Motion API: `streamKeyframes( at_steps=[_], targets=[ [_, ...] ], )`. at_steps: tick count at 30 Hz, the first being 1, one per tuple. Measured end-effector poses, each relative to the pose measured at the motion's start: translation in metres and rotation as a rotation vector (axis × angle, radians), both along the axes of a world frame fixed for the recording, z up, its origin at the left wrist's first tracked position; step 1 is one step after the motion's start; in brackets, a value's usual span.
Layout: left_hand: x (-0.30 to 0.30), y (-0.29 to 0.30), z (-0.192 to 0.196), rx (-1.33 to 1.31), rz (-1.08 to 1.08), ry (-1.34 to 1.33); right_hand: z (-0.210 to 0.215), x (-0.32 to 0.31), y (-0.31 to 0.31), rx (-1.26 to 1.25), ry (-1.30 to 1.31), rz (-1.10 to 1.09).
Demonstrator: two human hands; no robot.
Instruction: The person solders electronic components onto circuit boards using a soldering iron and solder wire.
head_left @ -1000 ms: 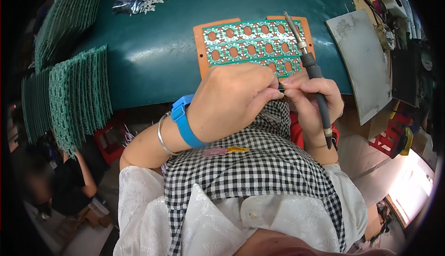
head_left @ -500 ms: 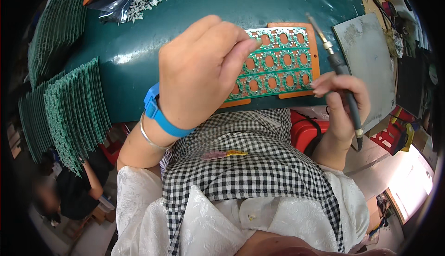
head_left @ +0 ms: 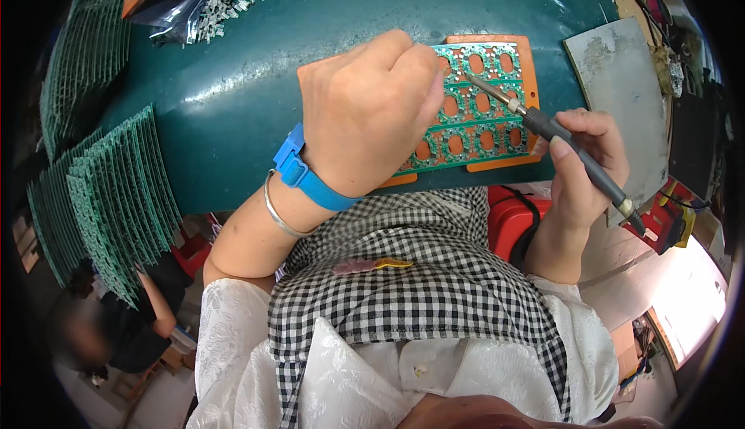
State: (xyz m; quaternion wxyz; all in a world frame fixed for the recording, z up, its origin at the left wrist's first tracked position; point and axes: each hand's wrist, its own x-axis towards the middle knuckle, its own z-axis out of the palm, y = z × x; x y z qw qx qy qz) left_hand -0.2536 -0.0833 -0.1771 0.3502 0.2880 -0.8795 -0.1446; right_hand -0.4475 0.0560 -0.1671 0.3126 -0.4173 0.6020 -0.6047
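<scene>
A green circuit board panel (head_left: 483, 122) with rows of oval cutouts lies on an orange tray (head_left: 531, 72) on the table. Over the panel's left part hangs my left hand (head_left: 380, 95), its fingers closed and turned away, so whatever they may pinch is hidden. A blue strap and a silver bangle circle that wrist. My right hand (head_left: 586, 169) grips a soldering iron (head_left: 570, 138) by its dark handle. The iron's metal tip points left and down to the panel's upper middle, close to my left fingers. Whether it touches the board I cannot tell.
Green boards stand in upright rows (head_left: 124, 196) at the left, with more behind them (head_left: 85, 64). Small pale parts (head_left: 229, 2) spill from a dark bag at the back left. On the right rests a grey plate (head_left: 621, 87). Another person (head_left: 147, 305) sits at lower left.
My right hand has swung the soldering iron's tip left and down from beyond the panel's right edge to over the board. My left hand has shifted to the right, fingers still closed.
</scene>
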Motion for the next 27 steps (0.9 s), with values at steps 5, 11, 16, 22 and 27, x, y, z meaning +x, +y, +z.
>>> streamKeyframes(
  at_steps=[5, 11, 16, 22, 27],
  targets=[
    [0.000, 0.002, -0.004, -0.003, 0.011, 0.018, -0.006, 0.004, -0.003, 0.015, 0.000, -0.018],
    [0.002, 0.004, -0.008, 0.000, -0.016, 0.039, -0.011, 0.009, -0.005, 0.077, 0.079, -0.017],
    [0.000, 0.004, -0.008, 0.013, -0.007, 0.008, -0.014, 0.005, -0.007, 0.061, 0.118, 0.014],
    [-0.003, 0.003, -0.013, 0.009, -0.004, -0.001, -0.014, 0.004, -0.010, 0.018, 0.094, 0.028],
    [-0.002, 0.002, -0.014, -0.013, 0.000, -0.015, -0.013, 0.003, -0.010, 0.012, 0.128, 0.062]
  ],
)
